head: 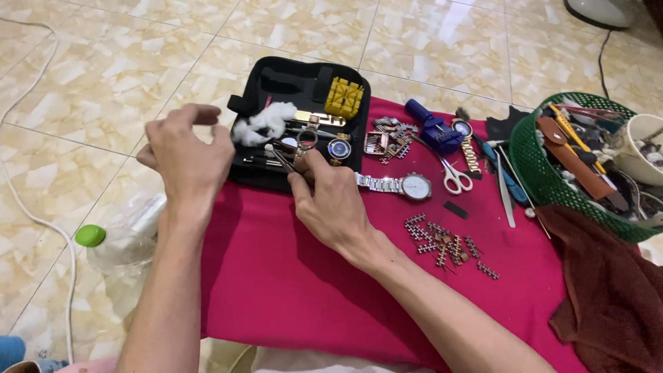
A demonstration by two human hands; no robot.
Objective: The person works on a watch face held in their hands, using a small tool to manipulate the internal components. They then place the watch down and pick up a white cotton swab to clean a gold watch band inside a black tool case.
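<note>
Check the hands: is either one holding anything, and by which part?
Right hand pinches thin tweezers near their upper end, tips over the black tool case. Left hand: fingers curled, no held thing visible.

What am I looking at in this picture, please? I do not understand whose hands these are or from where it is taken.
One camera, worn on a person's head, looks down at that person's own bare hands. The right hand pinches thin tweezers over a black tool case. The left hand hovers beside it; what it holds cannot be seen. On the red cloth lie a silver wristwatch, small scissors and loose band links. A green basket stands to the right.
</note>
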